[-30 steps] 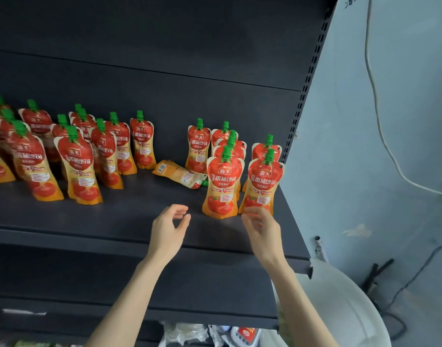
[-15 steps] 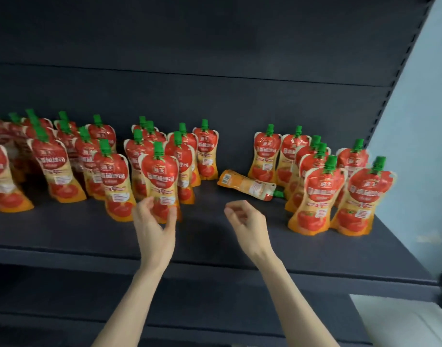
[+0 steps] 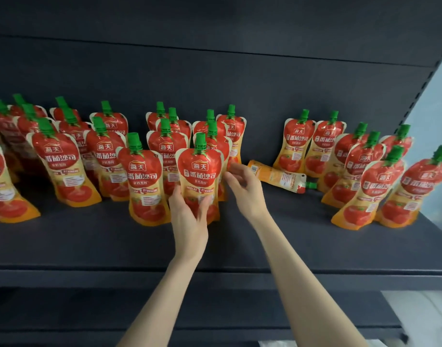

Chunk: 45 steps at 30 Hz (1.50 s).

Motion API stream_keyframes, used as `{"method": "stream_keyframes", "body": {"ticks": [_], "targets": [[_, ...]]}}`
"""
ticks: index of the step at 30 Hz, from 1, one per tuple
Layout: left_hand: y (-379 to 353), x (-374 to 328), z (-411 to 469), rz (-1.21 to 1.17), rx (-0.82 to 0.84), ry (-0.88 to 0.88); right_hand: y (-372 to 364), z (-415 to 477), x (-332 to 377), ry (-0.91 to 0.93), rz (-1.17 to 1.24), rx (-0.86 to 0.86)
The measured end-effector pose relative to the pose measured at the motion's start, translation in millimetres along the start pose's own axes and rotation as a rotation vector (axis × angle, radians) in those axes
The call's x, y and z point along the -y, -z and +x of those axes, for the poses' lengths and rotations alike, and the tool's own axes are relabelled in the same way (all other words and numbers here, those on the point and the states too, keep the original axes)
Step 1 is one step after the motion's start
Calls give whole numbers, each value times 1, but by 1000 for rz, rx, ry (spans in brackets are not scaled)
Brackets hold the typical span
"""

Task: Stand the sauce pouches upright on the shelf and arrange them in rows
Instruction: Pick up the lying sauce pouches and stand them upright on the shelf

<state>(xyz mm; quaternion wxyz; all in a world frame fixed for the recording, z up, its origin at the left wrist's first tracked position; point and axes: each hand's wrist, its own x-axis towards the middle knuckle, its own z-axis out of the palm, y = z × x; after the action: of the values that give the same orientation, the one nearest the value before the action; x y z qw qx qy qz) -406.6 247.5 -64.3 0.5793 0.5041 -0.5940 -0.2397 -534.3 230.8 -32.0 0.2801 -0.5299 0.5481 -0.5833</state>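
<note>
Head view: a dark grey matte metal shelf (image 3: 240, 246) is carrying many glossy red-and-orange plastic sauce pouches with green screw caps (image 3: 65, 169), each waisted in shape and printed with a tomato. Most are standing upright in a large group toward the left end and a smaller group (image 3: 365, 176) at the right end. Between the groups, one orange pouch lying flat (image 3: 277, 175) is resting near the back of the shelf with its cap pointing right.

The left hand (image 3: 190, 216) is grasping the front upright pouch (image 3: 200, 179) of the left group, thumb and fingers wrapping its lower half. The right hand (image 3: 242, 186) is hovering just beside that pouch's right edge with its fingers loosely curled and holding nothing; whether it is touching the pouch is hard to tell, since the fingers are blurring.

The pouches at the far left edge are being cut off by the frame, and those at the back are mostly hidden behind the front ones. A dark grey back panel (image 3: 215, 78) is rising behind the shelf, and a pale blue wall (image 3: 435, 116) is showing at the right end.
</note>
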Motion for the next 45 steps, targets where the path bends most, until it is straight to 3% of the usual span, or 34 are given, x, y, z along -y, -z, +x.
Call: {"method": "stream_keyframes", "body": {"ticks": [5,11,17,26,32,35,38,41,45], "targets": [[1,6,6,-25,-34,-13,-20,18,-7,-70,115,76],[-7,7,14,-21,-54,5,5,28,-18,-42,115,18],[-16,7,25,-8,-28,30,23,31,-22,-64,132,97],[-18,6,21,43,-18,25,27,27,-24,-76,77,78],[-17,5,14,115,-35,9,70,18,-32,-31,-185,-175],[-17,-2,4,124,-44,12,97,24,-44,-78,-438,-226],[-18,-10,-11,111,-92,37,114,35,-53,-157,-721,-166],[-24,-15,-27,71,-141,-14,119,40,-59,-211,-856,-25],[-50,-25,-32,94,-31,-37,122,36,-58,-203,-1063,51]]}}
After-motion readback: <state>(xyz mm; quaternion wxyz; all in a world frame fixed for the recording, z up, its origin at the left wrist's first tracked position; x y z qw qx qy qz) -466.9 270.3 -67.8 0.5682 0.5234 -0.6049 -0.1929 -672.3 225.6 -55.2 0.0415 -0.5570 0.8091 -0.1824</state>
